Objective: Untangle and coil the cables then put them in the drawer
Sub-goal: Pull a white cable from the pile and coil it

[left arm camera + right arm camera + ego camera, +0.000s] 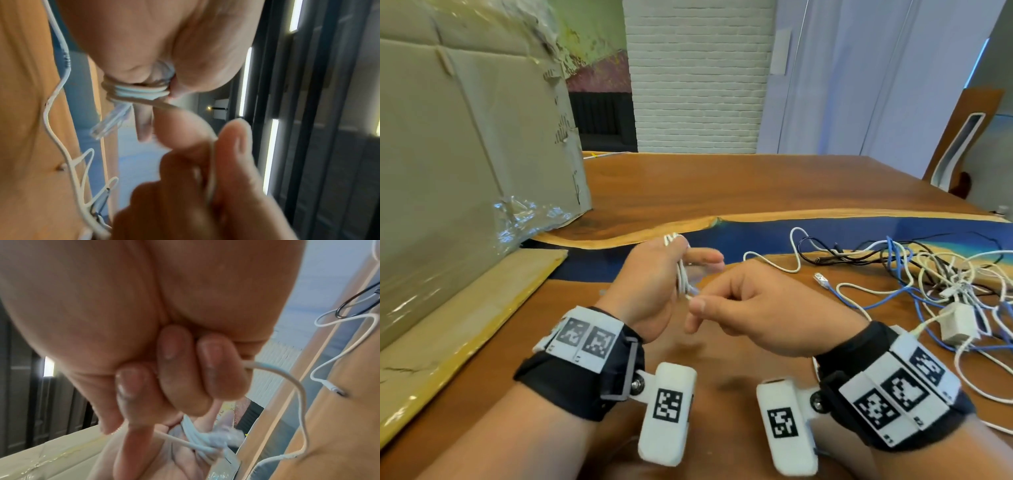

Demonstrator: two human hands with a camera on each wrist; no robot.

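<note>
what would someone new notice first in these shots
The two hands meeting at centre: the left hand grips a small white coil with a clear plug poking out, and the right hand pinches the cable's loose end beside it. Next, the cable tangle of white, blue and black sprawled on the table to the right, and the big cardboard box on the left.

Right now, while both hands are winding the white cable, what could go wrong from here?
1. The left hand holds the white coil only at its loops, and the clear plug hangs free; the wraps may spring loose.
2. The cable end runs through the right hand and on across the table, so pulling might drag it into the tangled pile.
</note>
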